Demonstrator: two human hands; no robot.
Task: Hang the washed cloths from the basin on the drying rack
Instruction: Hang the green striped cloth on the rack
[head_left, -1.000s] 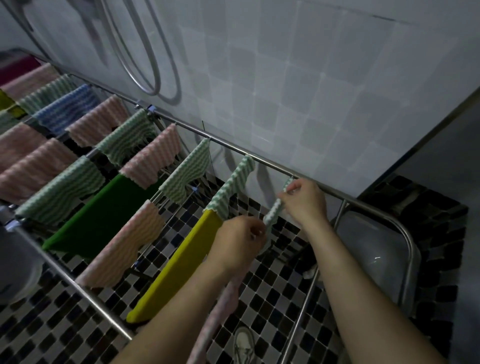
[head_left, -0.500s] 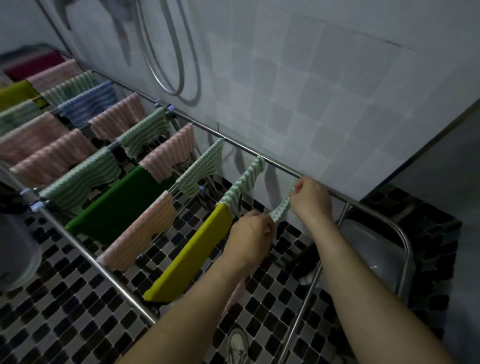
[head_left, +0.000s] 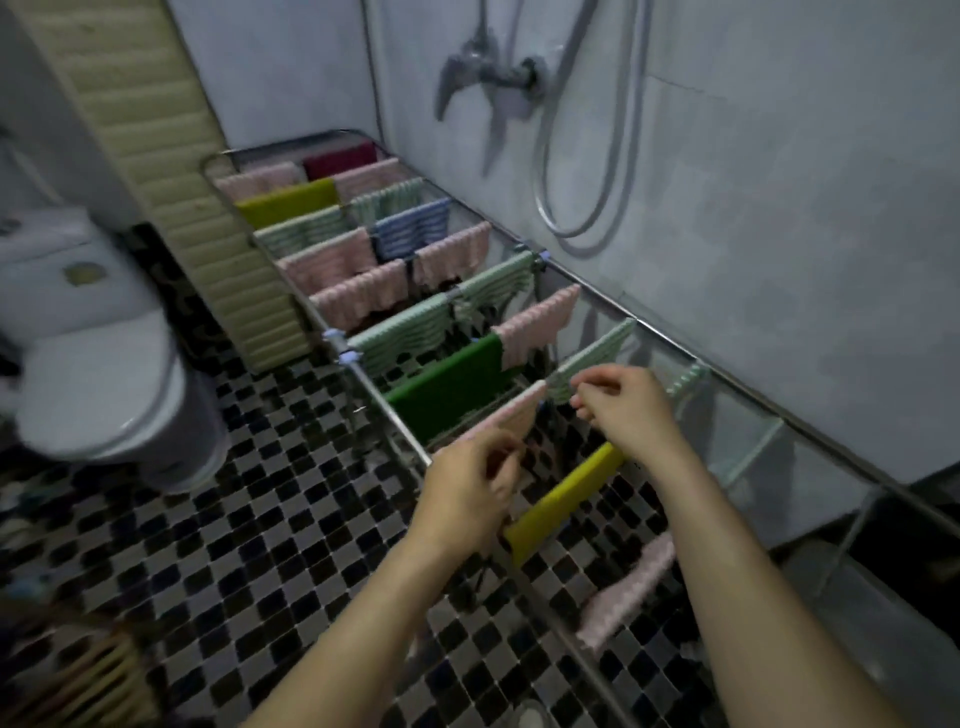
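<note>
The metal drying rack (head_left: 375, 385) runs along the tiled wall and carries several cloths: pink, green-striped, blue-striped, plain green and yellow. A small green-striped cloth (head_left: 687, 378) hangs over the far rail, just right of my right hand (head_left: 626, 413). My right hand hovers above the rack with loosely curled fingers and holds nothing. My left hand (head_left: 475, 493) is lower and nearer, over the near rail beside a pink cloth (head_left: 511, 415), its fingers also loosely curled and without a cloth. Another pink cloth (head_left: 629, 595) hangs on a bar lower right. Motion blurs both hands.
A white toilet (head_left: 98, 374) stands at the left on the black-and-white mosaic floor. A beige folding door (head_left: 171, 171) sits behind the rack's far end. A shower tap and hose (head_left: 587, 156) hang on the wall. A grey metal tub (head_left: 857, 618) sits lower right.
Both hands have let go of the small green-striped cloth, which now hangs on the far rail, and have drawn back. My view has swung left, showing the toilet and whole rack.
</note>
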